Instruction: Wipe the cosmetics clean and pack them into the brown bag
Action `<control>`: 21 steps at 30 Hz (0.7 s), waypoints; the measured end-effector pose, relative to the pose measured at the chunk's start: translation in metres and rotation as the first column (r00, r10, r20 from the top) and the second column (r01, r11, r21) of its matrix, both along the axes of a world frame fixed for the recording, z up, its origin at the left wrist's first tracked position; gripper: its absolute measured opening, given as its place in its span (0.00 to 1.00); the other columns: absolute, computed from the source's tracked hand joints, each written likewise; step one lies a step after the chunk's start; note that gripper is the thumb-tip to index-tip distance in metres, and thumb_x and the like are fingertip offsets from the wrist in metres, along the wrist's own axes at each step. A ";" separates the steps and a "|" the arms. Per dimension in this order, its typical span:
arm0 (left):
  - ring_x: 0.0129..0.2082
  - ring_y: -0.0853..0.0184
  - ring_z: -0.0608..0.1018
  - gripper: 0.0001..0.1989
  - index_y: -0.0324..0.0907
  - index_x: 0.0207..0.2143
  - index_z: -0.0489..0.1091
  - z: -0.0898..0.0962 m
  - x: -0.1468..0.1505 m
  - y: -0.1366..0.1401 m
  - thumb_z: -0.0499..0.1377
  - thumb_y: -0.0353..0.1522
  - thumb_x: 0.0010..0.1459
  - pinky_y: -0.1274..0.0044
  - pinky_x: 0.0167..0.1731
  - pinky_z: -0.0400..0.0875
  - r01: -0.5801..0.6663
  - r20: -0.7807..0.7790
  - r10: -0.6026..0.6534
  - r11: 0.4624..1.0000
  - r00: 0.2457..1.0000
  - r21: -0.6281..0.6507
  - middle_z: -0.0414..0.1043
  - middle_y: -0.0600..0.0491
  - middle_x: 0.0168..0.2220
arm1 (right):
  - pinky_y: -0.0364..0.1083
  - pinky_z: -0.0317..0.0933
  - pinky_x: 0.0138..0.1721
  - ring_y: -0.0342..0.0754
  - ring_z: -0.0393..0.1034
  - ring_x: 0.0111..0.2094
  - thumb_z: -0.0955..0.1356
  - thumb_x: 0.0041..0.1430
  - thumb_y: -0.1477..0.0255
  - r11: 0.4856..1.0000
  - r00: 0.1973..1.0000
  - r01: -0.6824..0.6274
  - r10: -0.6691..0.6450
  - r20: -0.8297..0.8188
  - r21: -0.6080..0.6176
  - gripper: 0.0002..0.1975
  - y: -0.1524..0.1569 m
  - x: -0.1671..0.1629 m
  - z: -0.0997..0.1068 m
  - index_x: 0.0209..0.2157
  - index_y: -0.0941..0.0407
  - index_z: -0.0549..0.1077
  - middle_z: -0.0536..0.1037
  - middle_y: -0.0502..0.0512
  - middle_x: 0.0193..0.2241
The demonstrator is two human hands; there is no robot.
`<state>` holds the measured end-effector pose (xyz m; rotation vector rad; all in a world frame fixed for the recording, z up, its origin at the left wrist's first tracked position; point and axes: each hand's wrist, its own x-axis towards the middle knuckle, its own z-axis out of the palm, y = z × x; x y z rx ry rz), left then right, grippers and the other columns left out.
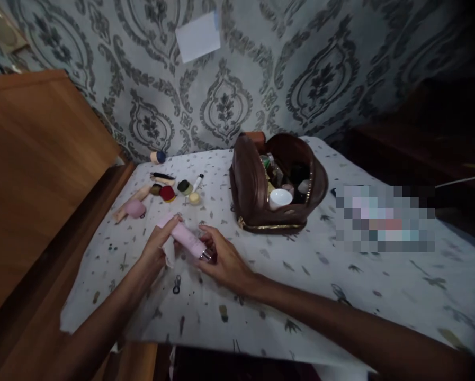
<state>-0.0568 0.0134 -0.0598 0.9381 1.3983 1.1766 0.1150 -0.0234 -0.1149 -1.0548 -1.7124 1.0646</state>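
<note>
A pink tube (188,239) with a shiny silver cap lies slantwise between my hands, above the patterned white cloth. My left hand (158,244) is closed round its upper left part, with a crumpled white tissue (169,253) hanging below the fingers. At the silver end, my right hand (223,259) has its thumb and fingers curled round the cap. Beyond the hands sit small cosmetics: a pink rounded item (135,208), a red-lidded jar (167,193), a dark-lidded jar (185,187), a pale yellow pot (194,198) and a small white tube (198,182).
An unzipped brown bag (250,185) stands right of centre, holding a white bowl-like item (280,198) and several containers. A blue-capped bottle (158,157) lies near the wall. Wooden furniture (42,159) borders the left side. A blurred patch (386,218) covers something at right.
</note>
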 end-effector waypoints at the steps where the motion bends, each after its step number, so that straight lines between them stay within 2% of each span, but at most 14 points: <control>1: 0.24 0.71 0.74 0.21 0.40 0.32 0.74 -0.003 0.000 -0.005 0.70 0.46 0.41 0.81 0.22 0.68 0.000 0.031 0.001 1.000 1.000 -0.031 0.71 0.57 0.25 | 0.50 0.67 0.45 0.49 0.71 0.43 0.70 0.53 0.74 1.000 1.000 0.004 -0.004 0.023 0.013 0.31 -0.003 0.001 -0.002 0.58 0.55 0.59 0.73 0.58 0.45; 5: 0.21 0.72 0.71 0.21 0.38 0.29 0.73 -0.008 -0.017 -0.011 0.72 0.43 0.36 0.81 0.21 0.67 -0.033 0.097 0.046 0.990 0.994 -0.135 0.71 0.57 0.24 | 0.48 0.67 0.43 0.49 0.73 0.41 0.68 0.56 0.74 0.996 0.989 0.085 -0.089 0.116 0.034 0.19 -0.009 0.010 -0.007 0.49 0.56 0.64 0.76 0.56 0.41; 8: 0.24 0.71 0.73 0.22 0.37 0.37 0.74 -0.011 -0.042 -0.016 0.70 0.36 0.38 0.82 0.21 0.67 -0.171 0.041 0.178 0.977 0.983 -0.130 0.73 0.55 0.28 | 0.50 0.66 0.46 0.50 0.72 0.43 0.69 0.55 0.75 0.991 0.965 0.116 -0.127 0.228 0.062 0.17 -0.008 0.016 -0.007 0.47 0.56 0.65 0.76 0.57 0.42; 10: 0.30 0.68 0.77 0.26 0.39 0.47 0.72 -0.014 -0.054 -0.025 0.65 0.33 0.42 0.80 0.26 0.71 -0.212 -0.027 0.212 0.977 0.977 -0.030 0.76 0.52 0.36 | 0.51 0.67 0.47 0.51 0.71 0.44 0.69 0.55 0.76 0.992 0.954 0.098 -0.117 0.276 0.079 0.19 -0.008 0.018 -0.008 0.49 0.57 0.66 0.75 0.58 0.43; 11: 0.35 0.65 0.79 0.28 0.40 0.52 0.70 -0.017 -0.057 -0.030 0.63 0.32 0.45 0.78 0.30 0.74 -0.193 -0.097 0.197 0.980 0.976 0.054 0.76 0.50 0.41 | 0.52 0.67 0.47 0.51 0.71 0.44 0.69 0.55 0.76 0.993 0.951 0.084 -0.106 0.289 0.088 0.20 -0.007 0.018 -0.008 0.50 0.57 0.65 0.75 0.59 0.43; 13: 0.48 0.59 0.78 0.31 0.43 0.60 0.63 -0.022 -0.055 -0.042 0.58 0.31 0.51 0.72 0.41 0.77 -0.042 -0.347 0.131 0.966 0.928 0.253 0.72 0.46 0.52 | 0.53 0.67 0.48 0.51 0.71 0.46 0.69 0.54 0.77 0.993 0.950 0.057 -0.084 0.301 0.099 0.25 -0.007 0.018 -0.011 0.55 0.57 0.64 0.74 0.59 0.44; 14: 0.53 0.57 0.76 0.31 0.44 0.62 0.61 -0.025 -0.050 -0.048 0.56 0.31 0.54 0.69 0.47 0.76 0.089 -0.505 0.100 0.937 0.857 0.337 0.70 0.45 0.56 | 0.54 0.67 0.49 0.52 0.70 0.47 0.70 0.54 0.77 0.993 0.951 0.052 -0.080 0.298 0.103 0.28 -0.007 0.018 -0.012 0.57 0.56 0.62 0.74 0.60 0.45; 16: 0.59 0.55 0.71 0.31 0.44 0.66 0.56 -0.033 -0.034 -0.058 0.53 0.29 0.60 0.66 0.53 0.73 0.400 -0.777 0.063 0.829 0.627 0.390 0.69 0.43 0.57 | 0.55 0.66 0.51 0.53 0.70 0.49 0.70 0.52 0.78 0.992 0.957 0.050 -0.081 0.279 0.114 0.34 -0.007 0.018 -0.015 0.60 0.56 0.59 0.73 0.60 0.48; 18: 0.59 0.57 0.72 0.32 0.44 0.69 0.49 -0.041 -0.015 -0.064 0.48 0.25 0.63 0.66 0.53 0.73 0.668 -0.919 0.067 0.666 0.388 0.331 0.71 0.42 0.55 | 0.55 0.65 0.53 0.54 0.68 0.52 0.70 0.52 0.78 0.989 0.963 0.064 -0.097 0.252 0.135 0.37 -0.008 0.020 -0.017 0.62 0.56 0.56 0.71 0.63 0.51; 20: 0.60 0.58 0.71 0.33 0.42 0.71 0.41 -0.048 0.001 -0.064 0.44 0.22 0.65 0.67 0.53 0.73 0.833 -0.965 0.123 0.486 0.232 0.262 0.70 0.40 0.57 | 0.56 0.63 0.55 0.55 0.66 0.56 0.69 0.52 0.78 0.985 0.966 0.077 -0.112 0.231 0.156 0.39 -0.009 0.022 -0.017 0.64 0.58 0.53 0.69 0.66 0.55; 21: 0.61 0.58 0.70 0.33 0.41 0.71 0.39 -0.051 0.007 -0.062 0.42 0.21 0.65 0.67 0.54 0.72 0.878 -0.967 0.166 0.409 0.195 0.247 0.68 0.39 0.58 | 0.56 0.63 0.56 0.56 0.65 0.57 0.68 0.52 0.79 0.984 0.967 0.083 -0.117 0.226 0.158 0.40 -0.009 0.022 -0.017 0.65 0.58 0.52 0.68 0.66 0.56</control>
